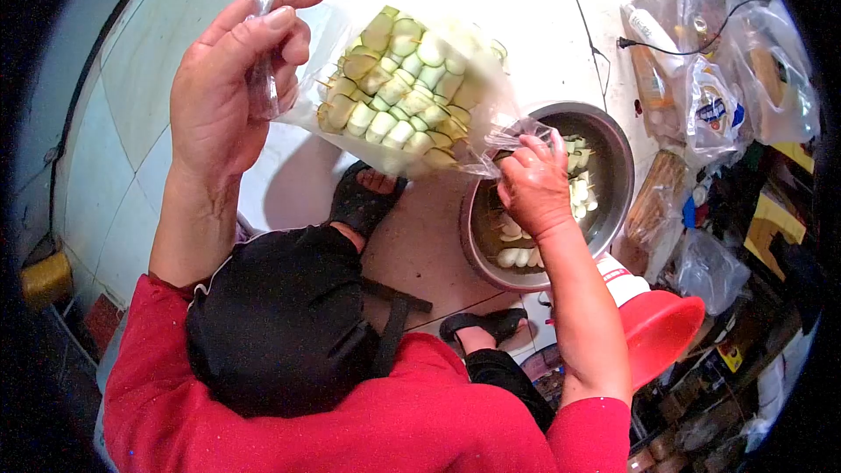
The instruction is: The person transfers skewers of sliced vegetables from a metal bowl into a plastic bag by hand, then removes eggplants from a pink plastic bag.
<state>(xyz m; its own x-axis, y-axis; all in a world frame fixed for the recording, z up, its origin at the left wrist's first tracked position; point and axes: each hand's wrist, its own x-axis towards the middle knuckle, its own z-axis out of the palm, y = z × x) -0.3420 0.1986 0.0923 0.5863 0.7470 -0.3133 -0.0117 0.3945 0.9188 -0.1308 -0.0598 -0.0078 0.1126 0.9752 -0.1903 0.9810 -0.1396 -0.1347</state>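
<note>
Plastic bag, crinkled, holds rounded green slices; left hand and right hand clutch its ends.

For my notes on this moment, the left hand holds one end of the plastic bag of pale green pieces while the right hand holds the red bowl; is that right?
Not quite: the head view shows the right hand gripping the other end of the plastic bag, above the round basin. The left hand is as you say.

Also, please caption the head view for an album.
Left hand and right hand hold a clear bag of skewered slices near a round basin.
</note>
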